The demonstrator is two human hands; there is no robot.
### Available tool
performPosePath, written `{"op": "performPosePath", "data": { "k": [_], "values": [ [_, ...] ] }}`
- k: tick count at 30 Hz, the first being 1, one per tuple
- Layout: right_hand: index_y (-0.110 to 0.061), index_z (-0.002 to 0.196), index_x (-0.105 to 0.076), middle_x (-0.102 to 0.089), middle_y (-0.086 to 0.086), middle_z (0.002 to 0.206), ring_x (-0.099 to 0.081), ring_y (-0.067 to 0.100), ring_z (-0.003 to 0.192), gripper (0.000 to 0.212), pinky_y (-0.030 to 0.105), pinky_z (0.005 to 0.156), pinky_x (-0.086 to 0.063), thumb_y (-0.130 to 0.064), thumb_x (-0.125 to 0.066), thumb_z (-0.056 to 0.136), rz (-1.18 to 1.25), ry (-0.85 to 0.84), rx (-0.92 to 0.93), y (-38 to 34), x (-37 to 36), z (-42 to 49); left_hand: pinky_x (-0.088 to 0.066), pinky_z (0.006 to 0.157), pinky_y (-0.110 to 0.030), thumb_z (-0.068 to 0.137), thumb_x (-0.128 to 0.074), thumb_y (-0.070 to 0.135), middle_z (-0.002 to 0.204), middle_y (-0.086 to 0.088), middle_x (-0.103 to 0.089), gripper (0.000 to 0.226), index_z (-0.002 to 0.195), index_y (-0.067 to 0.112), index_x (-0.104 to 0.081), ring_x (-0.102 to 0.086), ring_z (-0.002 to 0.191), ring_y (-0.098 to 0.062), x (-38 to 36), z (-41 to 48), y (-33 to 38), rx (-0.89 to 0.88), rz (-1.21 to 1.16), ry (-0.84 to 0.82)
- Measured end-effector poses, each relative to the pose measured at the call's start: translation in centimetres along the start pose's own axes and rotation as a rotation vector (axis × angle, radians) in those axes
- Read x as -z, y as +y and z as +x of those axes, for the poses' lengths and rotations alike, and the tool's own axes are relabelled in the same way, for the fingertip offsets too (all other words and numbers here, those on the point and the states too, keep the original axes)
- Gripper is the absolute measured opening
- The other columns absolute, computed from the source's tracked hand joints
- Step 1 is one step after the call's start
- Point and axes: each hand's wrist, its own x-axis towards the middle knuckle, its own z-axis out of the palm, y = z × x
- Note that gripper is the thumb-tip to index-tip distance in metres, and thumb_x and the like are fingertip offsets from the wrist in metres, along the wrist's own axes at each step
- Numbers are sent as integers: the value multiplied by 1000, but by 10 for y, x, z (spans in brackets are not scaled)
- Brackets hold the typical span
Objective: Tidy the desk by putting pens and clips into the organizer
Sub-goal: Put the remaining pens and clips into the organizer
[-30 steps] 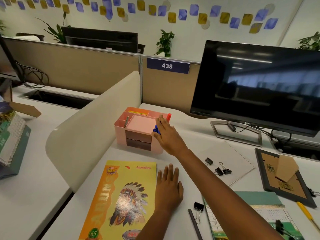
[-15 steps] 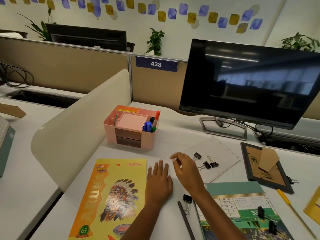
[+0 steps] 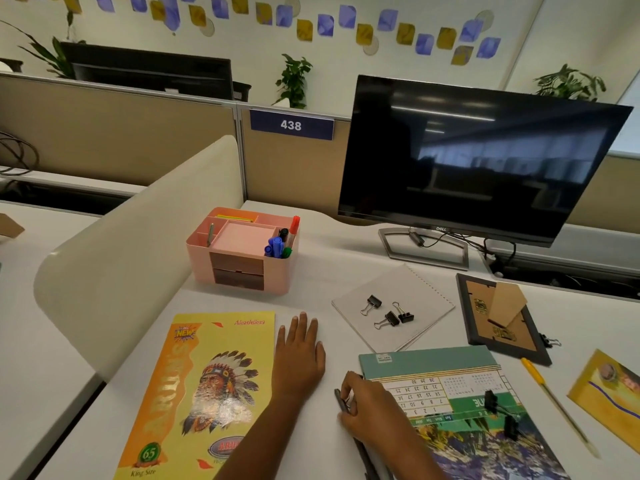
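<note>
left hand flat, palm down on counter, fingers straight, beside yellow book; right hand low, fingers curled, pinching dark pen by calendar edge; pink organizer well apart at far side, markers in its rt compartment

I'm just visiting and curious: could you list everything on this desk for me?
organizer: one, pink, beside the divider
markers: several, blue, red, green, black, organizer's right compartment
binder clips: three, black, on the notepad; two more on the calendar
dark pen: one, at the calendar's left edge
yellow pen: one, right of the calendar
book: one, yellow, front left
picture frame: one, black, face down, right
monitor: one, black, behind
left hand: flat on the desk
right hand: pinching the dark pen
</note>
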Motion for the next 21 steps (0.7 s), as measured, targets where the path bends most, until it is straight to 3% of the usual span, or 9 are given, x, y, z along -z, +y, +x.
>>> {"op": "performPosePath", "data": {
  "k": [6, 8, 10, 14, 16, 18, 21],
  "values": [
    [-22, 83, -40, -54, 3, 79, -50, 16, 67, 19, 15, 54, -36, -11, -56, 83, 76, 43, 31, -4, 8, 9, 9, 114, -31, 66, 19, 45, 157, -5, -3, 92, 149, 19, -11, -2, 145, -19, 1, 0, 2, 9, 3, -14],
    [-23, 77, -43, -56, 2, 74, -53, 13, 63, 19, 16, 58, -42, -11, -56, 83, 182, 87, 20, -4, 18, 15, -7, 111, -35, 77, 1, 42, 151, -11, -27, 80, 142, 14, -35, -28, 139, -26, 4, 1, 3, 26, 40, -5],
    [-22, 76, -46, -57, -1, 73, -54, 8, 60, 18, 12, 54, -43, -11, -57, 84, 285, 143, 9, -4, 30, 21, -33, 98, -40, 80, -27, 35, 126, -12, -60, 57, 117, 12, -64, -60, 114, -27, -1, 1, 0, 25, 18, 16],
    [-19, 78, -51, -57, -3, 78, -59, 13, 72, 15, 14, 57, -50, -7, -55, 86, 509, 230, -13, -4, 54, 37, -53, 84, -39, 76, -35, 35, 112, -4, -70, 49, 105, 19, -71, -67, 103, -19, 2, -2, 1, -5, 46, -12],
    [-21, 77, -53, -59, -2, 80, -61, 18, 76, 19, 14, 56, -53, -4, -55, 87, 698, 306, -20, -7, 64, 46, -47, 94, -34, 76, -34, 35, 113, -3, -69, 49, 105, 20, -71, -66, 104, -18, 1, -2, 2, -9, 69, -2],
    [-20, 79, -55, -60, 3, 81, -60, 19, 76, 18, 16, 55, -53, -4, -52, 88, 936, 375, -51, -10, 71, 53, -24, 106, -34, 77, -35, 35, 114, -4, -69, 49, 107, 19, -70, -65, 105, -19, -2, -2, 1, -12, 89, -5],
    [-15, 85, -58, -58, 5, 80, -56, 14, 76, 19, 18, 57, -48, -4, -45, 91, 1450, 326, -121, -16, 73, 62, -5, 108, -31, 77, -35, 34, 115, -5, -68, 49, 108, 18, -70, -65, 105, -21, -4, -1, -1, 4, 93, -19]
  ]
}}
